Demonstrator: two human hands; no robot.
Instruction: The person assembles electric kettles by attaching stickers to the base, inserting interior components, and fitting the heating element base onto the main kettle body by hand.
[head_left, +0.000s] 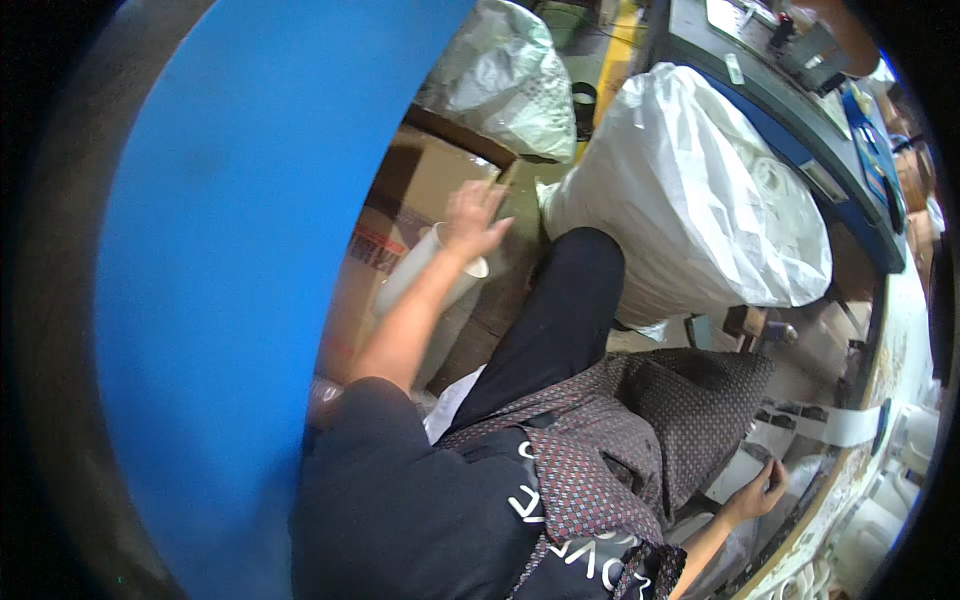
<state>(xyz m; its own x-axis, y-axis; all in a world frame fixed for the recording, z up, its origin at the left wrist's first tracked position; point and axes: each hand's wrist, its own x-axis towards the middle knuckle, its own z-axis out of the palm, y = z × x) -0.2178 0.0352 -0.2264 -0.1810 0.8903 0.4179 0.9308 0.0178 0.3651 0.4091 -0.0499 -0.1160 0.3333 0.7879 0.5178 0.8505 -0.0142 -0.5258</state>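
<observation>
My left hand [474, 218] reaches down at the left, slightly blurred, its fingers spread. Beneath it, a white cylinder with an open round end [468, 280] leans against a brown cardboard box [435, 175]. My wrist crosses over the cylinder, and I cannot tell whether the two touch. At the lower right my right hand [757, 492] is held near a bench edge, its fingers curled in toward the thumb. Whatever they hold, if anything, is too small to make out. White sheets [735, 474] lie beside that hand.
A large blue panel [230, 250] fills the left side. Ahead stand a full white plastic bag [690, 200] and a second, translucent bag [510, 85]. At the upper right is a dark workbench [780, 90]; white cup-like items [890, 505] crowd the lower right edge.
</observation>
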